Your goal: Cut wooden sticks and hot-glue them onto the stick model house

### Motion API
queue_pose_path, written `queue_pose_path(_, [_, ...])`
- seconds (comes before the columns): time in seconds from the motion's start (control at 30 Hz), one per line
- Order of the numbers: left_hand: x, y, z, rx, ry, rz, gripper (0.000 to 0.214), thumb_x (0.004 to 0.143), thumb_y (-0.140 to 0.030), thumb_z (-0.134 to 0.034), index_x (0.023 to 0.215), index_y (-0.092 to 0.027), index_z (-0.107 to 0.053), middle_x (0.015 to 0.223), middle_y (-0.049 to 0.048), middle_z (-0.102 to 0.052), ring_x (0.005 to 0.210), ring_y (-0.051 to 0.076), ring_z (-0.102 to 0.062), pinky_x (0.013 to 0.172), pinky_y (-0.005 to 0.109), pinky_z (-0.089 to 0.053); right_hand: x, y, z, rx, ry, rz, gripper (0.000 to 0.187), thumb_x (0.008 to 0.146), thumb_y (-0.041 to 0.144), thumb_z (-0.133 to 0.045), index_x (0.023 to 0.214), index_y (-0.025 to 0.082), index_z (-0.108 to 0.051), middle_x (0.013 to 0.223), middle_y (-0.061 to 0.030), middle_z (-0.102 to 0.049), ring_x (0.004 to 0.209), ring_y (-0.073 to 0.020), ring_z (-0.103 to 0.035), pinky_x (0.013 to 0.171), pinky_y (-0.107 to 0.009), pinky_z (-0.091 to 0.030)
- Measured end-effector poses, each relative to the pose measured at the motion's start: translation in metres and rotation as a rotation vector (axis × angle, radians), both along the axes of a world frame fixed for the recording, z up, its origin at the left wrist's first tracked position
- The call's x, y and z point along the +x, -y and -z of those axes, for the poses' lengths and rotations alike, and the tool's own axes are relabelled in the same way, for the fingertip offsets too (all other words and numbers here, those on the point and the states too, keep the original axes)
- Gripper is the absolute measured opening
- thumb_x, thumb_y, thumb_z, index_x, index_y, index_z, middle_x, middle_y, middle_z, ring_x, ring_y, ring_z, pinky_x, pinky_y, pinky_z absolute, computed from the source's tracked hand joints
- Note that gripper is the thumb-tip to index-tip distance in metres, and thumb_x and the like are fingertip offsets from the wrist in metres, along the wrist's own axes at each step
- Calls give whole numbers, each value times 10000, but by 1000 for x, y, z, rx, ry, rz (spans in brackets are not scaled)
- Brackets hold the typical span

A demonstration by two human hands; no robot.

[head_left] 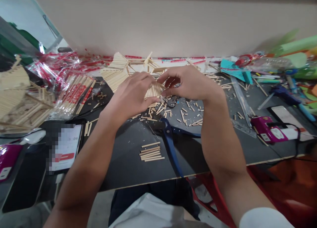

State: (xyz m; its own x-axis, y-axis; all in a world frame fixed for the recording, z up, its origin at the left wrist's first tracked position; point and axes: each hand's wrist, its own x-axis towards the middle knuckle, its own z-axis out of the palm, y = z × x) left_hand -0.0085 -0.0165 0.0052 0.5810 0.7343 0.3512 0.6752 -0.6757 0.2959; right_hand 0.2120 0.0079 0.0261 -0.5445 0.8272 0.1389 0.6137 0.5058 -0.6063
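Note:
Both my hands meet over the middle of the dark worktable (128, 165). My left hand (131, 95) curls its fingers around a small panel of glued wooden sticks (153, 90). My right hand (189, 82) pinches the same panel's right edge with thumb and fingertips. Below the hands lie many short stick offcuts (188, 114) and a neat pile of cut sticks (151, 152). Blue-handled cutters (170, 140) lie just under my wrists.
A stick model (19, 99) and packets of chopsticks (71, 89) sit at the left, a phone (65, 147) near the front edge. A purple glue gun (267, 130), a ruler (241, 97), pens and coloured paper crowd the right. More stick panels (116, 71) lean by the wall.

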Motion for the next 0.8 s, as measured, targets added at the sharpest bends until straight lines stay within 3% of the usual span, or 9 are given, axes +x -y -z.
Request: queue_pose_path(0.8, [3, -2, 3, 31, -12, -17, 325, 898, -358, -627, 1172, -183, -636, 1235, 108, -639, 1201, 300, -563, 1059, 464, -422, -2, 3, -2, 18, 15, -21, 256, 745, 360, -786, 990, 288, -769, 970, -20, -750, 891, -250, -683, 829, -393, -536])
